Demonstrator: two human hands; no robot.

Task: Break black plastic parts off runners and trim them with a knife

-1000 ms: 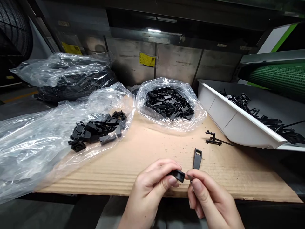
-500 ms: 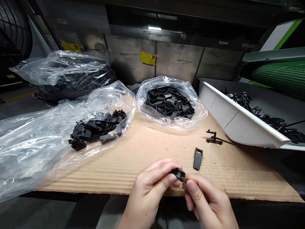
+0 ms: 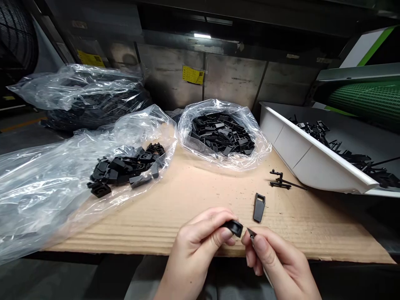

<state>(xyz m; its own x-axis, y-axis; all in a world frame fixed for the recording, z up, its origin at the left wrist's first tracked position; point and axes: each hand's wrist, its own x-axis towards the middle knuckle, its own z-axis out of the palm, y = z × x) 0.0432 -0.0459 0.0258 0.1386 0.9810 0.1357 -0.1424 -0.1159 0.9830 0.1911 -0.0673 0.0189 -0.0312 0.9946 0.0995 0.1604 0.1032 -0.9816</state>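
My left hand (image 3: 200, 246) is closed on a small black plastic part (image 3: 234, 228), its hollow end turned to the right. Between the thumb and index finger of my right hand (image 3: 275, 258) is a small knife, its pointed blade (image 3: 251, 233) showing at the fingertips. Most of its handle is hidden in the palm. A narrow gap separates the blade tip from the black part. Just beyond my hands a flat black clip-like piece (image 3: 259, 207) with a rectangular opening lies on the cardboard (image 3: 200, 191).
An open plastic bag (image 3: 262, 146) full of black pieces stands at the back. Left of it, black parts (image 3: 125, 168) lie on clear plastic, with a filled bag (image 3: 96, 100) behind. At right are a white bin (image 3: 293, 146) of black pieces and a thin black sprue (image 3: 281, 181).
My right hand has drawn back a little to the right, taking the knife away from the black part. The blade tip now shows. My left hand keeps its hold.
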